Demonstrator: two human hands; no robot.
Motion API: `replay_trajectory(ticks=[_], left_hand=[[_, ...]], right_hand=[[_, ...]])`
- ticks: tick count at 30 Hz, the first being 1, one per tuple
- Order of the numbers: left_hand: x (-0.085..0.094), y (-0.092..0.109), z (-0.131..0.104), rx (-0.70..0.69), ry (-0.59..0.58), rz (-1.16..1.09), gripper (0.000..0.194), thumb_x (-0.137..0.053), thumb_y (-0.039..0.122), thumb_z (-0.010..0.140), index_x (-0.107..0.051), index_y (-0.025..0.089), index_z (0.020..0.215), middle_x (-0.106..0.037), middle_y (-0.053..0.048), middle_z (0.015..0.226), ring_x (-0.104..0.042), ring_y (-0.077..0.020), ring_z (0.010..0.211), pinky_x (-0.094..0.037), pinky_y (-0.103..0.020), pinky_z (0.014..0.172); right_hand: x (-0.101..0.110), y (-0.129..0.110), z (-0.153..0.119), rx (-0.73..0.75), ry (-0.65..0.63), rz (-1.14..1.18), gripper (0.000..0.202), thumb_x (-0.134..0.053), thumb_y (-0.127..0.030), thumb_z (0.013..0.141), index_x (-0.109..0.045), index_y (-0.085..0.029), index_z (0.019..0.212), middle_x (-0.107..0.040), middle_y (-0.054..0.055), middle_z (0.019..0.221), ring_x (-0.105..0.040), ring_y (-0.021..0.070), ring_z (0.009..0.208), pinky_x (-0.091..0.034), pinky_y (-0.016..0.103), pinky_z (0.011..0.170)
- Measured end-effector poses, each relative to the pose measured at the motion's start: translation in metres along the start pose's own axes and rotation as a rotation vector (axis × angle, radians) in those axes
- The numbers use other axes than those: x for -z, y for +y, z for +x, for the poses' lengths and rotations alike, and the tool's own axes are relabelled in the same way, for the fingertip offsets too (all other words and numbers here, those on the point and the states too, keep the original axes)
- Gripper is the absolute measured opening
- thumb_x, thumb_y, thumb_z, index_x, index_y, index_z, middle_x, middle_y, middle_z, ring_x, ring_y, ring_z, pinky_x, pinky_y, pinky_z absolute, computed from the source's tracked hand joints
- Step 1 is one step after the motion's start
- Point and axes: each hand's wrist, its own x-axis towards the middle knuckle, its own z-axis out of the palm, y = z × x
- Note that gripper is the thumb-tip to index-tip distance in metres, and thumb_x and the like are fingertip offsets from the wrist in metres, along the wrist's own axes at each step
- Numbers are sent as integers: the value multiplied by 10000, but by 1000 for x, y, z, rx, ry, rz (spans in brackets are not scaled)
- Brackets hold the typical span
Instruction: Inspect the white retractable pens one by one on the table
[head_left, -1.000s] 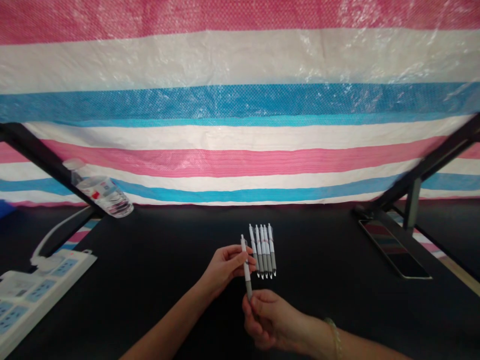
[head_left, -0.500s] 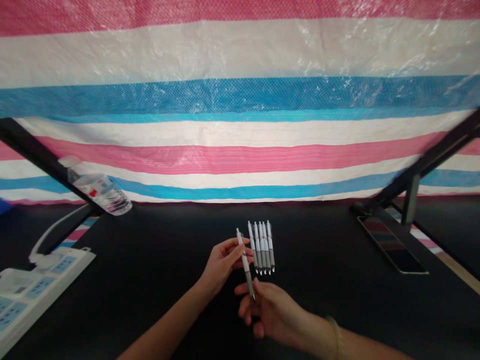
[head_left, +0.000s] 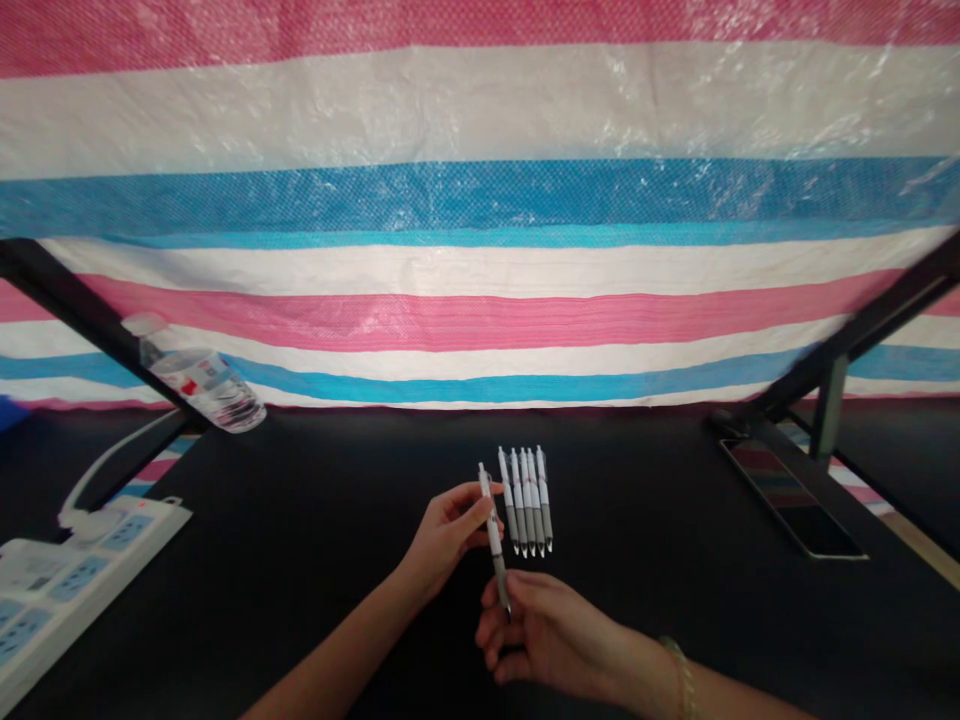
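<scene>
A white retractable pen with a grey grip slants upright in front of me, its button end up and its point down. My left hand is closed on the white upper barrel between thumb and fingers. Around the grey lower end, close to the point, my right hand is closed too, thumb on one side and fingers curled behind. Just beyond my hands lies a row of several matching pens side by side, buttons away from me and points toward me.
A white power strip with a plug lies at the left. Behind it a clear plastic bottle leans near a black bar. A phone lies on the black table at the right. A striped plastic sheet hangs behind.
My right hand's fingers have curled in closer about the pen's lower end, and the pen stands slightly lower in view. The row of pens has stayed put.
</scene>
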Motion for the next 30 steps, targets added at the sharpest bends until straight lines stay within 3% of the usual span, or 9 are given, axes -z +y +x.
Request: replay_trajectory(ticks=[3, 6, 9, 14, 19, 23, 28, 30], left_hand=[[0, 1, 0, 2, 7, -15, 428, -882, 418, 699, -779, 135, 1003, -686, -43, 735, -642, -151, 664, -551, -260, 619], [-1, 2, -1, 8, 3, -30, 427, -883, 403, 702, -779, 127, 1011, -682, -45, 723, -631, -145, 650, -537, -252, 605], [-1, 2, -1, 7, 3, -36, 422, -882, 395, 705, -779, 120, 1006, -679, -45, 714, -626, -144, 646, -536, -256, 606], [0, 2, -1, 15, 11, -34, 439, -884, 412, 698, -777, 124, 1011, -678, -43, 712, -624, -141, 637, -524, -246, 587], [1, 2, 0, -9, 20, -25, 420, -883, 404, 700, -780, 127, 998, -671, -37, 718, -621, -143, 643, -542, -263, 607], [0, 1, 0, -2, 24, -21, 412, -885, 399, 696, -782, 129, 990, -673, -40, 737, -628, -152, 649, -542, -272, 598], [0, 1, -1, 9, 25, -13, 421, -886, 404, 695, -781, 128, 995, -677, -41, 751, -640, -152, 661, -550, -265, 608], [0, 2, -1, 10, 22, -20, 422, -888, 404, 693, -781, 126, 992, -679, -43, 752, -640, -152, 663, -551, -260, 601]], right_hand=[[1, -1, 0, -9, 19, 13, 422, -728, -510, 847, -645, -111, 958, -727, 94, 833, -696, 183, 736, -502, 317, 705], [1, -1, -1, 29, 11, 5, 314, -775, -389, 836, -642, -128, 951, -717, 64, 817, -690, 169, 734, -500, 316, 715], [0, -2, -3, 12, 14, -5, 334, -760, -382, 855, -651, -114, 1022, -721, 81, 862, -692, 169, 751, -503, 324, 735], [2, -1, -3, 14, 5, -11, 253, -771, -329, 852, -642, -124, 925, -714, 68, 834, -695, 170, 752, -506, 316, 723], [2, -4, -4, 7, -6, -24, 316, -761, -353, 864, -638, -118, 1036, -719, 89, 904, -700, 172, 784, -510, 322, 745], [1, -5, -5, 14, -23, -42, 308, -828, -268, 790, -625, -132, 978, -722, 65, 874, -702, 169, 790, -504, 313, 755], [1, -5, -5, -9, -4, -2, 389, -718, -473, 869, -629, -108, 968, -733, 103, 857, -711, 191, 775, -510, 339, 757], [0, -4, -5, 11, 14, -10, 348, -787, -414, 821, -604, -137, 925, -731, 71, 822, -704, 178, 743, -504, 322, 730]])
